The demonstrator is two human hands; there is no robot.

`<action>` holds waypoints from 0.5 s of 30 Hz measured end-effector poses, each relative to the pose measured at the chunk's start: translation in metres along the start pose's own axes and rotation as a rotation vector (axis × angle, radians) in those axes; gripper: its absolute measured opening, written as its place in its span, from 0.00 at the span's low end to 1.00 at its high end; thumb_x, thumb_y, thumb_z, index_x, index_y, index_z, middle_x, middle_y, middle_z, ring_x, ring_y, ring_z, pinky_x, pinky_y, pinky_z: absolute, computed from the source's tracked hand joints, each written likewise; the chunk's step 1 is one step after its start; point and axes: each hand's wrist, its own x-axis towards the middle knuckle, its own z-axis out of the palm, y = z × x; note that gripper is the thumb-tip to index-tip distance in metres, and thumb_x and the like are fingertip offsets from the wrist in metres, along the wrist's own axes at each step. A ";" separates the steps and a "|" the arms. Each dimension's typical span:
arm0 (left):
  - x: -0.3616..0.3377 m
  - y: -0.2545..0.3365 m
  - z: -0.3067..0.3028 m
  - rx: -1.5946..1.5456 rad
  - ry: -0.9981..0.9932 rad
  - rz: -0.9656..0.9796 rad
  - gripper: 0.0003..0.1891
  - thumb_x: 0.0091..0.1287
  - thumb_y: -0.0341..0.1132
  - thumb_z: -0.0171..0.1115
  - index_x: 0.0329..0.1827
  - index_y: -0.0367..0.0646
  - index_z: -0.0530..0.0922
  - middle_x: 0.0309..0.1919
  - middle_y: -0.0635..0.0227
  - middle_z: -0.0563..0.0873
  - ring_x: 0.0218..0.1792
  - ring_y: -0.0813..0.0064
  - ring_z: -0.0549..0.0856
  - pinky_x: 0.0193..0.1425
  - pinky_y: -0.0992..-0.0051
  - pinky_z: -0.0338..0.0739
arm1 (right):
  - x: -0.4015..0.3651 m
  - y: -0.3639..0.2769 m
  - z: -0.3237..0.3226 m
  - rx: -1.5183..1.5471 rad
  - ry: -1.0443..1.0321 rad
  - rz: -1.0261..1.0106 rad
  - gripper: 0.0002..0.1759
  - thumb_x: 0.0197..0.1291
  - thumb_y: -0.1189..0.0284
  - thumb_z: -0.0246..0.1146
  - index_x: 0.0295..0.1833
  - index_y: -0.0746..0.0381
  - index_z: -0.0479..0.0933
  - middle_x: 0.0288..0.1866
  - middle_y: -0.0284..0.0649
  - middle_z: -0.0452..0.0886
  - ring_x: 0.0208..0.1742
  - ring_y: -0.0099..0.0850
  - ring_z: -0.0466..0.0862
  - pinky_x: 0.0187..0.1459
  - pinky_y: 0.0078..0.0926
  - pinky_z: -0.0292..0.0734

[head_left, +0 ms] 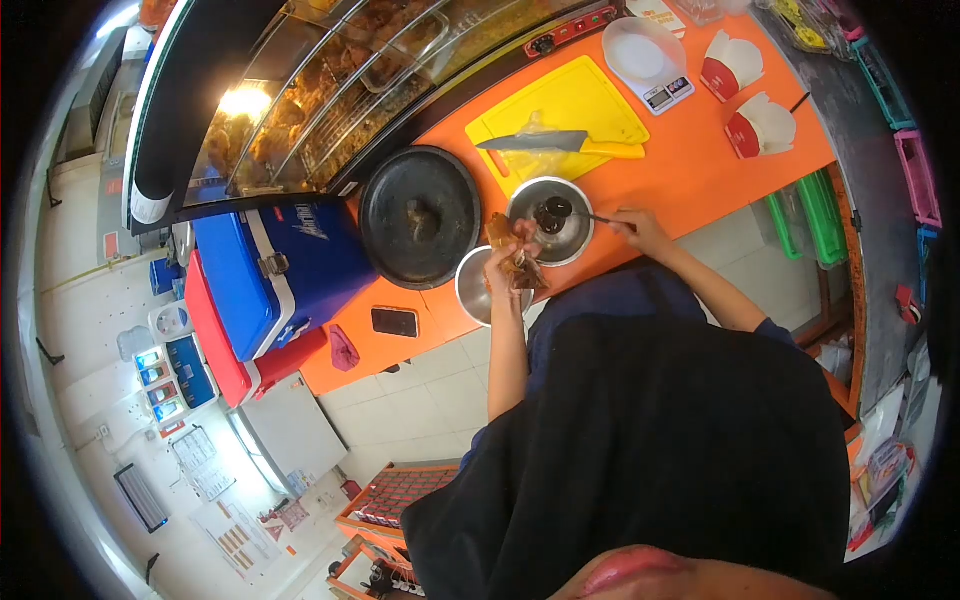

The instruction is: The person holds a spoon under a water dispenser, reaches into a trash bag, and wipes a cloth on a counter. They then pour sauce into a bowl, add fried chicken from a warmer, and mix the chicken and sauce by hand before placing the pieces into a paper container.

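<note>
Here at the orange desk [690,160], both hands are busy! The left hand [508,262] has its fingers curled round a brown, glossy item [524,273], too small and partly covered to name, and holds it up just beside the rim of a metal bowl [577,241]. Over on the other side, the right hand [642,230] has its fingers closed on the thin handle of a utensil [600,218], which slants into that same bowl, its far end down at a pool of dark sauce [552,214].

A second metal bowl [470,290] sits close by, partly hidden under the left hand and wrist. Beyond it, a round black tray [385,225] carries a small dark lump [422,220] near its middle. On the yellow cutting board [575,95] lies a knife [538,141], blade across crumpled clear plastic [543,163]. Further along stand a scale [667,94] and two red-and-white boxes [770,128], both open at the top. And near the desk's front edge, a phone [395,322] lies flat, the blue cooler [310,265] well to its left.
</note>
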 end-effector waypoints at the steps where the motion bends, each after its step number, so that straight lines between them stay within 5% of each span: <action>1: 0.000 0.000 0.006 0.041 0.103 0.038 0.25 0.54 0.23 0.58 0.57 0.34 0.69 0.50 0.56 0.75 0.59 0.64 0.74 0.51 0.74 0.77 | -0.001 0.005 -0.001 -0.001 -0.003 -0.003 0.26 0.59 0.80 0.58 0.63 0.50 0.77 0.35 0.37 0.75 0.30 0.32 0.77 0.32 0.30 0.75; 4: 0.004 0.005 0.005 -0.036 0.048 0.121 0.23 0.57 0.24 0.57 0.59 0.35 0.70 0.59 0.55 0.75 0.69 0.54 0.69 0.58 0.62 0.76 | -0.003 -0.003 0.000 0.021 -0.005 0.083 0.24 0.60 0.80 0.59 0.62 0.52 0.78 0.37 0.38 0.76 0.31 0.33 0.77 0.34 0.28 0.75; 6: 0.004 0.006 0.004 -0.059 0.103 0.186 0.25 0.58 0.27 0.58 0.61 0.36 0.69 0.60 0.55 0.74 0.69 0.52 0.68 0.61 0.58 0.75 | -0.004 -0.009 0.001 -0.255 0.166 -0.258 0.25 0.59 0.81 0.57 0.62 0.52 0.78 0.38 0.38 0.76 0.34 0.33 0.78 0.37 0.28 0.77; 10: 0.002 0.010 0.008 0.135 0.076 0.309 0.29 0.62 0.36 0.57 0.67 0.39 0.64 0.67 0.54 0.70 0.72 0.48 0.65 0.69 0.47 0.68 | -0.004 -0.010 -0.003 -0.524 0.036 -0.310 0.27 0.58 0.81 0.56 0.63 0.52 0.77 0.40 0.39 0.75 0.38 0.35 0.79 0.40 0.29 0.78; 13: -0.012 0.013 0.005 0.119 0.027 0.201 0.30 0.64 0.39 0.57 0.68 0.38 0.63 0.70 0.56 0.67 0.72 0.48 0.64 0.69 0.43 0.67 | -0.004 -0.016 0.000 -0.498 0.130 -0.399 0.28 0.56 0.81 0.57 0.64 0.50 0.76 0.40 0.40 0.74 0.40 0.37 0.80 0.41 0.31 0.79; 15: -0.019 0.012 0.012 0.054 0.013 0.077 0.29 0.63 0.37 0.59 0.67 0.38 0.65 0.70 0.56 0.67 0.71 0.49 0.65 0.66 0.45 0.71 | -0.006 -0.007 -0.004 -0.430 -0.057 -0.149 0.29 0.55 0.80 0.58 0.64 0.50 0.75 0.40 0.41 0.75 0.41 0.37 0.81 0.41 0.32 0.79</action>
